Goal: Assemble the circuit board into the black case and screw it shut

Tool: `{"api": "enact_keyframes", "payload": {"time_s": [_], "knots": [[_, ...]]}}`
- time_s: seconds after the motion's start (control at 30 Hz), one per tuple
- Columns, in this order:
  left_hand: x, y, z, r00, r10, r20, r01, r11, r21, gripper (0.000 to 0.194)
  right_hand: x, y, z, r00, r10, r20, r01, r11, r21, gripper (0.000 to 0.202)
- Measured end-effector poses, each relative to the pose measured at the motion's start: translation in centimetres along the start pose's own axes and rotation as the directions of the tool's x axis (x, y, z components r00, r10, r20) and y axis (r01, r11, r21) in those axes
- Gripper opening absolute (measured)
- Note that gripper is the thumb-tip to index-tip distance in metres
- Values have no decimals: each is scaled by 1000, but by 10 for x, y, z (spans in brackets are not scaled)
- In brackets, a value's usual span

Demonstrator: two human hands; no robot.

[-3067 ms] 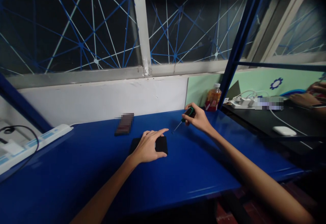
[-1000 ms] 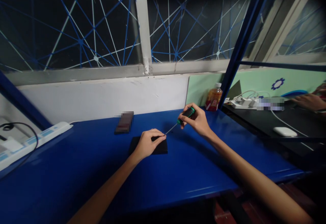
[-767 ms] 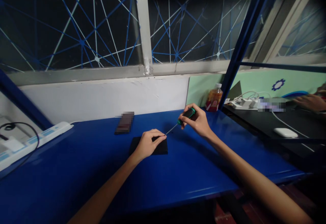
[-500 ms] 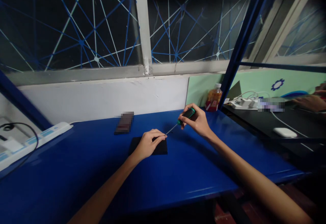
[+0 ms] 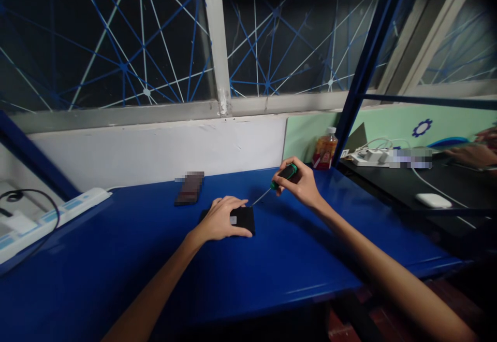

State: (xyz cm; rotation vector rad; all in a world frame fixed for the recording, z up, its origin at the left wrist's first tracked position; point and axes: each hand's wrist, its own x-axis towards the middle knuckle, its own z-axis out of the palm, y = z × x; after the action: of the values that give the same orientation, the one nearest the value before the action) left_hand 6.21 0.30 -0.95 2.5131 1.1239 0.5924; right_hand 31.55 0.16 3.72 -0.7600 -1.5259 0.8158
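Note:
A flat black box-like object (image 5: pixel 245 218) with a small grey patch lies on the blue table (image 5: pixel 272 259). My left hand (image 5: pixel 223 219) rests over it, thumb along the near edge and fingers along the far edge, gripping it from both sides. My right hand (image 5: pixel 297 181) is closed around the green and black handle of a screwdriver (image 5: pixel 285 175). The screwdriver slants down to the left, its tip at the far right corner of the black object. Whether a screw is there is too small to tell.
A blurred dark phone-like slab (image 5: pixel 190 188) lies behind to the left. A white power strip (image 5: pixel 58 223) is at far left. A red-labelled bottle (image 5: pixel 325 149) stands at the back right. On the black table (image 5: pixel 392 191) are cables, a white case (image 5: pixel 434 200) and another person's hand (image 5: pixel 476 154).
My left hand has opened from a pinch near the screwdriver tip and spread across the black object, uncovering its grey patch. My right hand has hardly moved.

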Motion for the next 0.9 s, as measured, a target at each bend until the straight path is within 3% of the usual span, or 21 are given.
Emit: {"api": "enact_keyframes", "payload": {"time_s": [0.17,0.5,0.73,0.9], "knots": [[-2,3,0,998,62,5,-62,997,42,78,0,1,1,1000,19,2,-19,1000,-2,35],[-1,9,4,998,51,-42,-49,998,42,72,1,-1,-2,1000,9,-18,-9,1000,3,36],[0,10,-15,969,2,-249,-49,982,-182,64,-3,-14,-1,993,-27,-117,24,999,-23,33],[1,13,-30,951,-53,-305,-47,949,-310,61,-7,-21,1,985,-56,-163,56,998,-5,32]]}}
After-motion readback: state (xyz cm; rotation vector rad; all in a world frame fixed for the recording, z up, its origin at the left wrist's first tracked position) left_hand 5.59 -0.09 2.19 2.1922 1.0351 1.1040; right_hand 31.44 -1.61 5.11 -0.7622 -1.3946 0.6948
